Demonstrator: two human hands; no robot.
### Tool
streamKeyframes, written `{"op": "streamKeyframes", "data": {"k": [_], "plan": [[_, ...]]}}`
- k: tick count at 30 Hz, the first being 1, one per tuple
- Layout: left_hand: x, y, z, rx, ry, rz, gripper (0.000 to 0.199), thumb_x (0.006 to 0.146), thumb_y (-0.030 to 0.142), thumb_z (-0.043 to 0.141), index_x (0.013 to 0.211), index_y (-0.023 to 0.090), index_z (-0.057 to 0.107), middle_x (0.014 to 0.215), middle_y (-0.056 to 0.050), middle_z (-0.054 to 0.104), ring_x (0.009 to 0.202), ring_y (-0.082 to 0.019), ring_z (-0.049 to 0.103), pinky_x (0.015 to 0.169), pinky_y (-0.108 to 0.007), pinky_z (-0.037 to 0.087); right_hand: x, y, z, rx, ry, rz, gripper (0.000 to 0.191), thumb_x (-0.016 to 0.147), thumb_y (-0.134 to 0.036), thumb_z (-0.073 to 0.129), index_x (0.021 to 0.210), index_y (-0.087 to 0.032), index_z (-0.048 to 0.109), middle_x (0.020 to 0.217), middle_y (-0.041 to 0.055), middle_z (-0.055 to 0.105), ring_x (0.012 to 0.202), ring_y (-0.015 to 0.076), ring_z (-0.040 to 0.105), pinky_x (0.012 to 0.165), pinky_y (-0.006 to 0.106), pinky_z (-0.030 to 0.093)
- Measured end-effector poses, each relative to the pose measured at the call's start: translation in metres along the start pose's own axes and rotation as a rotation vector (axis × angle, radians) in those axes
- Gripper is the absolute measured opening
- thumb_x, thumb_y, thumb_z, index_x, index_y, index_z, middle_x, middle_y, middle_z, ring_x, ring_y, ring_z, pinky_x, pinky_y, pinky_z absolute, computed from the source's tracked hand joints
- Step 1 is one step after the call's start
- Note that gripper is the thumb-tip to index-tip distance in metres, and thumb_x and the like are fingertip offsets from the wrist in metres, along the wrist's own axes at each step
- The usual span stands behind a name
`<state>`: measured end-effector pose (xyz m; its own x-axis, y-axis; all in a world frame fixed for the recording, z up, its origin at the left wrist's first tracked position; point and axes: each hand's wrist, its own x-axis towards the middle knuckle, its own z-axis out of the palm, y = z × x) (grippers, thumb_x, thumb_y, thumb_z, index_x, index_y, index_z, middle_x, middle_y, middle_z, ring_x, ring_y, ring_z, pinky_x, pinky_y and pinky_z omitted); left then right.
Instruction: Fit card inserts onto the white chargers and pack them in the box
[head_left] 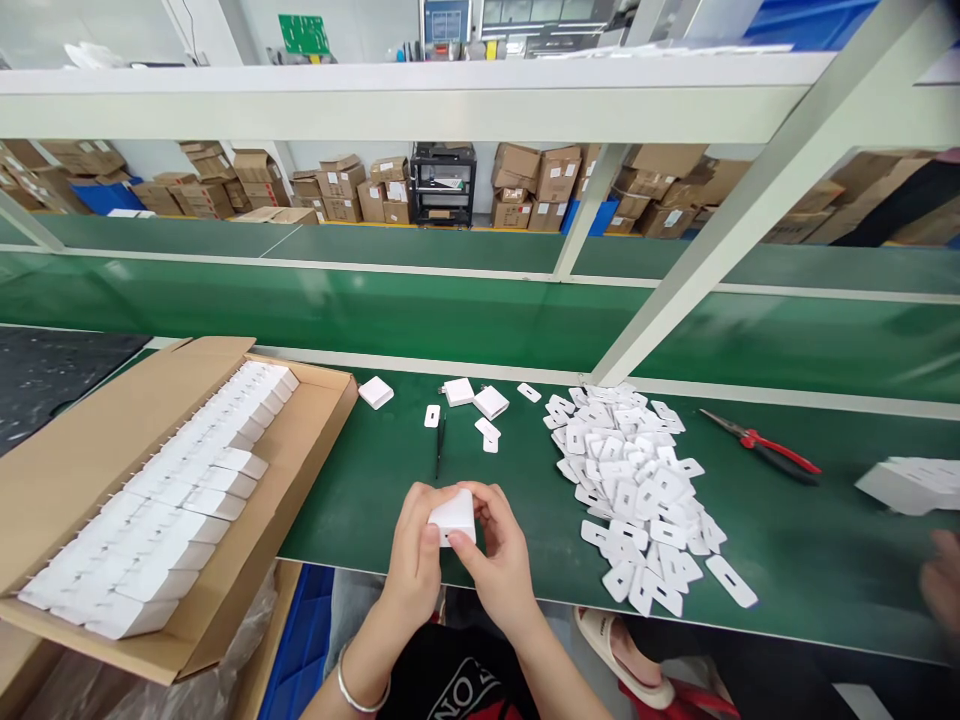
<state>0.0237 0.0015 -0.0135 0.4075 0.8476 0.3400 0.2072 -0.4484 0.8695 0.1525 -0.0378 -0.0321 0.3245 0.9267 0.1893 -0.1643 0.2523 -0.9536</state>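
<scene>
Near the front edge of the green table, a white charger (456, 512) is held between both hands, with a small dark slot in the side facing me. My left hand (412, 545) grips its left side, thumb at the front. My right hand (504, 555) closes on the right side, its thumb pressing the slotted face. Just beyond lie black tweezers (439, 445), a loose white end plate (432, 416) and two more plates (487, 430). Further back sit white chargers (491, 402), one showing metal prongs. To the right spreads a heap of slotted white plates (637, 480).
An open cardboard box (315, 440) at left holds rows of white chargers (172, 500). Red-and-black pliers (765, 445) lie right of the heap. Another person's blurred hand (943, 580) is near white blocks (911, 485). A slanted frame post (720, 220) rises behind.
</scene>
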Motion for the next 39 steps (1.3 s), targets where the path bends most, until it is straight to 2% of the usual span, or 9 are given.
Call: {"op": "streamKeyframes", "data": {"k": [11, 14, 18, 21, 26, 29, 32, 36, 39], "plan": [[-0.004, -0.004, 0.001, 0.026, 0.080, 0.097, 0.042, 0.110, 0.046, 0.039, 0.124, 0.025, 0.072, 0.098, -0.007, 0.054, 0.088, -0.021, 0.053, 0.073, -0.031, 0.044, -0.007, 0.007, 0.006, 0.107, 0.027, -0.048, 0.035, 0.094, -0.048, 0.073, 0.123, -0.029, 0.068, 0.100, 0.0032, 0.058, 0.088, 0.0189, 0.059, 0.077, 0.030, 0.051], [-0.003, -0.004, 0.001, -0.140, 0.118, -0.021, 0.055, 0.110, 0.056, 0.031, 0.116, 0.023, 0.075, 0.097, -0.007, 0.057, 0.088, -0.022, 0.055, 0.075, -0.033, 0.046, -0.010, 0.012, 0.010, 0.126, 0.038, -0.084, 0.040, 0.095, -0.054, 0.072, 0.127, -0.030, 0.067, 0.103, 0.0039, 0.057, 0.089, 0.0194, 0.059, 0.077, 0.030, 0.052], [-0.003, -0.001, 0.000, -0.453, 0.226, -0.315, 0.064, 0.105, 0.070, 0.029, 0.129, 0.025, 0.067, 0.109, -0.008, 0.065, 0.093, -0.023, 0.059, 0.081, -0.034, 0.050, -0.010, 0.018, 0.011, 0.112, 0.017, -0.136, 0.047, 0.098, -0.057, 0.066, 0.138, -0.034, 0.062, 0.119, 0.0072, 0.057, 0.106, 0.0232, 0.061, 0.091, 0.035, 0.055], [-0.004, 0.004, 0.001, -0.665, 0.147, -0.484, 0.060, 0.103, 0.069, 0.043, 0.136, 0.023, 0.062, 0.118, -0.009, 0.068, 0.098, -0.023, 0.063, 0.086, -0.034, 0.051, -0.007, 0.019, 0.008, 0.025, -0.084, -0.156, 0.050, 0.100, -0.058, 0.064, 0.144, -0.037, 0.058, 0.133, 0.0081, 0.058, 0.124, 0.0270, 0.057, 0.105, 0.041, 0.051], [-0.005, 0.016, -0.009, -0.887, 0.042, -0.533, 0.070, 0.101, 0.066, 0.053, 0.158, 0.026, 0.041, 0.117, -0.011, 0.071, 0.107, -0.024, 0.067, 0.099, -0.038, 0.051, 0.000, 0.012, 0.003, -0.081, -0.281, -0.080, 0.055, 0.106, -0.051, 0.055, 0.158, -0.039, 0.045, 0.151, 0.0077, 0.052, 0.142, 0.0269, 0.049, 0.118, 0.045, 0.045], [-0.004, 0.025, -0.033, -0.737, 0.043, -0.549, 0.067, 0.100, 0.056, 0.062, 0.155, 0.026, 0.040, 0.122, -0.013, 0.070, 0.111, -0.026, 0.069, 0.098, -0.037, 0.051, 0.007, 0.010, -0.010, -0.228, -0.302, -0.045, 0.051, 0.107, -0.045, 0.053, 0.156, -0.037, 0.046, 0.159, 0.0067, 0.046, 0.148, 0.0255, 0.044, 0.122, 0.045, 0.041], [0.006, 0.031, -0.074, -0.423, 0.042, -0.489, 0.062, 0.096, 0.050, 0.070, 0.146, 0.026, 0.043, 0.122, -0.012, 0.069, 0.104, -0.026, 0.071, 0.091, -0.038, 0.055, 0.025, 0.018, -0.034, -0.536, -0.196, -0.025, 0.042, 0.106, -0.045, 0.053, 0.145, -0.029, 0.057, 0.154, 0.0099, 0.050, 0.144, 0.0283, 0.048, 0.121, 0.049, 0.042], [0.039, 0.024, -0.148, 0.377, 0.126, -0.251, 0.051, 0.096, 0.050, 0.063, 0.140, 0.026, 0.052, 0.126, -0.011, 0.064, 0.112, -0.028, 0.066, 0.093, -0.041, 0.055, 0.054, 0.038, -0.060, -0.946, -0.124, -0.065, 0.054, 0.101, -0.043, 0.057, 0.150, -0.020, 0.054, 0.151, 0.0159, 0.053, 0.135, 0.0356, 0.052, 0.113, 0.057, 0.046], [0.068, 0.000, -0.200, 0.960, 0.121, -0.178, 0.044, 0.098, 0.053, 0.051, 0.127, 0.023, 0.065, 0.130, -0.013, 0.060, 0.111, -0.032, 0.064, 0.094, -0.045, 0.053, 0.064, 0.048, -0.061, -1.141, -0.131, -0.129, 0.056, 0.102, -0.042, 0.055, 0.154, -0.020, 0.051, 0.156, 0.0160, 0.051, 0.135, 0.0388, 0.050, 0.108, 0.059, 0.048]]}}
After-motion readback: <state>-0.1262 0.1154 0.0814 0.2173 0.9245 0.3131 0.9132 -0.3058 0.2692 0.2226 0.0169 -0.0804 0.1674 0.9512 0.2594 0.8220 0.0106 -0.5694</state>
